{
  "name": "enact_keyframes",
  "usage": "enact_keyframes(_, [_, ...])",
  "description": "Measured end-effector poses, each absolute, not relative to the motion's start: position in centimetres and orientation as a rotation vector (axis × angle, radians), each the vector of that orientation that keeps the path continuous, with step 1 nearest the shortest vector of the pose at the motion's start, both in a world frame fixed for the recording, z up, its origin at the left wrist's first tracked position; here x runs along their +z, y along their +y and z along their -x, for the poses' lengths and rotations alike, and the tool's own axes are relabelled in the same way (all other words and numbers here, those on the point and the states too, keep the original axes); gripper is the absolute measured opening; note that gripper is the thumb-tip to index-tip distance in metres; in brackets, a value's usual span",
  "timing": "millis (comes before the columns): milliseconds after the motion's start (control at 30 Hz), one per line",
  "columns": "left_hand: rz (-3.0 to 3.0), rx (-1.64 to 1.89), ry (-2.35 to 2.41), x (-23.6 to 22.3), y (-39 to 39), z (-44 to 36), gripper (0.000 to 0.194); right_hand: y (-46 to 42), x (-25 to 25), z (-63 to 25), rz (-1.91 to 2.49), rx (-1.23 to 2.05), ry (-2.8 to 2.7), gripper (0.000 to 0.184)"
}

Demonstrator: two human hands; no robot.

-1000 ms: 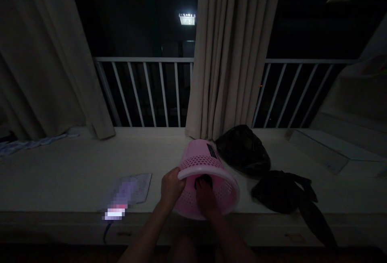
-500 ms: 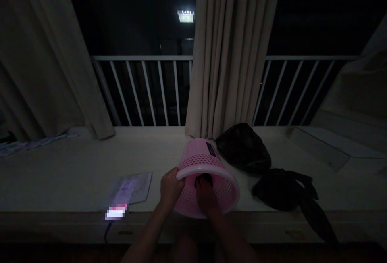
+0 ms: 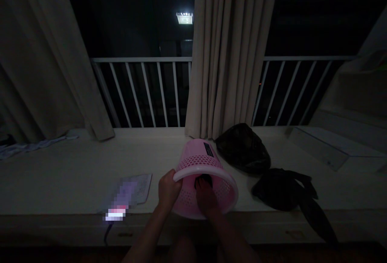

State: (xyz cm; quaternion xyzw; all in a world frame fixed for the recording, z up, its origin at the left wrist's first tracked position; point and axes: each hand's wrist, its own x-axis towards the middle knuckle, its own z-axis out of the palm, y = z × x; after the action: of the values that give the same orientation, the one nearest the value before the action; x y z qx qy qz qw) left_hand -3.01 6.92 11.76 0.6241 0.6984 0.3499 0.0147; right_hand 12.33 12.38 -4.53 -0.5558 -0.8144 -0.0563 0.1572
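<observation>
A pink perforated plastic wastebasket (image 3: 196, 148) lies tilted on the pale ledge, its round mouth facing me and its base towards the curtain. My left hand (image 3: 168, 190) is closed around the left side of its rim. Inside the basket is my right hand (image 3: 206, 198), reaching towards the bottom with its fingers bent against a dark, crumpled thing (image 3: 208, 179). The fingertips are partly hidden and the light is dim, so what that thing is stays unclear. To the right of the basket lies a bulging black plastic bag (image 3: 243, 150).
A second black plastic bag (image 3: 276, 190) lies on the ledge (image 3: 90, 174), one end drooping over its front edge. Left are papers (image 3: 143, 188) and a blurred, lit device (image 3: 116, 213) with a cord. A clear box (image 3: 335, 150) stands right; a curtain (image 3: 226, 73) and railing (image 3: 145, 59) stand behind.
Almost nothing differs. The view has shifted very slightly, and both hands keep their places at the rim and inside the basket.
</observation>
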Motion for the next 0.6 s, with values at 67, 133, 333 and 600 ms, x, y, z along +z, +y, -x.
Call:
enact_keyframes(67, [-1.936, 1.096, 2.174, 11.66, 6.94, 3.07, 0.018, 12.40, -4.55, -12.33, 1.583, -0.164, -2.340, 0.044])
enact_keyframes(133, [-1.928, 1.102, 2.172, 11.55, 6.94, 3.16, 0.019, 12.42, -4.56, -12.32, 1.584, -0.165, -2.345, 0.044])
enact_keyframes(333, [-1.892, 1.111, 2.171, 11.34, 6.98, 3.34, 0.020, 12.54, -4.69, -12.27, 1.585, -0.163, -2.361, 0.044])
enact_keyframes(600, [-1.854, 1.136, 2.168, 10.82, 7.19, 3.71, 0.022, 12.67, -4.59, -12.23, 1.581, -0.151, -2.371, 0.043])
